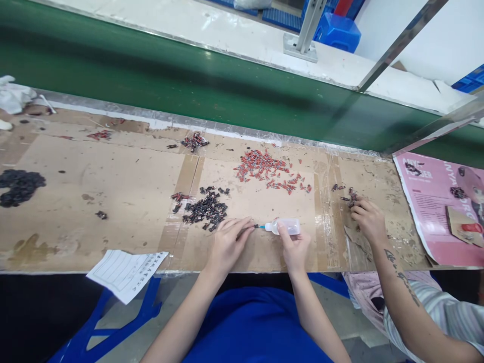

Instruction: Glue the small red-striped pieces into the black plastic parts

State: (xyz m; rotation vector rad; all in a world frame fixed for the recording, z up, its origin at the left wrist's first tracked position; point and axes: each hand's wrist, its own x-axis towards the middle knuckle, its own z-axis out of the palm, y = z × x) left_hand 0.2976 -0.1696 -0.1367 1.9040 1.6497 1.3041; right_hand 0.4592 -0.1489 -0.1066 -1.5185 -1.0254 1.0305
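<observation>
My right hand [296,247] is closed round a clear squeeze bottle [290,226] with a thin blue needle tip that points left. Between the thumb and fingers of my left hand [231,241] is a small black part [256,226], and the bottle's tip meets it or nearly does. Just beyond my left hand lies a heap of small black parts [207,207], with a few red-and-black pieces [180,196] at its left side. A wide scatter of small red pieces [264,167] with metallic ends lies farther back.
At the right a co-worker's hand [368,217] touches small dark parts [352,195] beside a pink printed sheet [440,212]. A dark pile [19,186] sits at far left. A written paper [126,272] overhangs the front edge of the cardboard-covered table [124,201]. Behind runs a green belt [181,91].
</observation>
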